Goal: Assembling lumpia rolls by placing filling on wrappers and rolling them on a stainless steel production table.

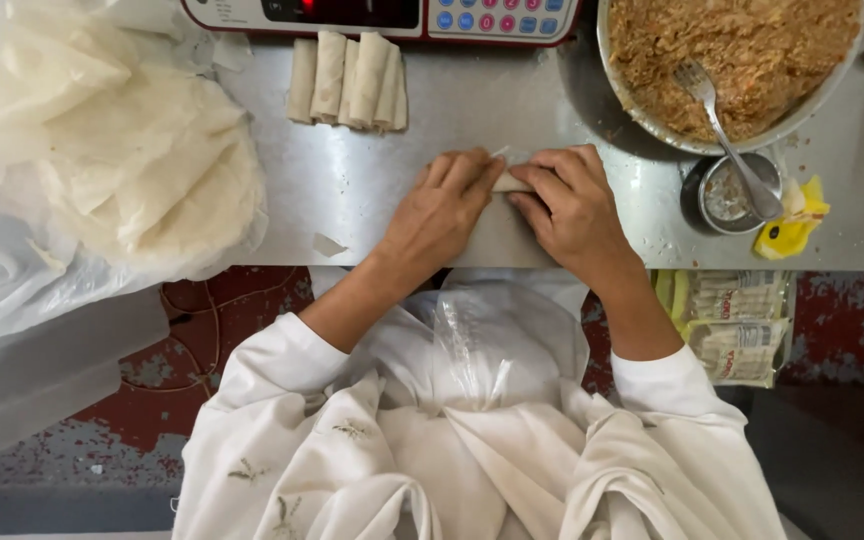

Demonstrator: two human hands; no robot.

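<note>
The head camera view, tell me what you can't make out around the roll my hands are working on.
- Roll: mostly hidden under the left hand and right hand; its filling can't be seen.
- Scale: cut off by the top edge.
- Bowl of filling: rim cut off at the top.
- Small cup: contents unclear, partly hidden by the fork.

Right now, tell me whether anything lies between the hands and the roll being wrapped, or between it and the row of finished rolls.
Nothing visible does. The left hand and right hand already press on the half-wrapped roll, and only bare steel table lies between it and the finished rolls.
</note>
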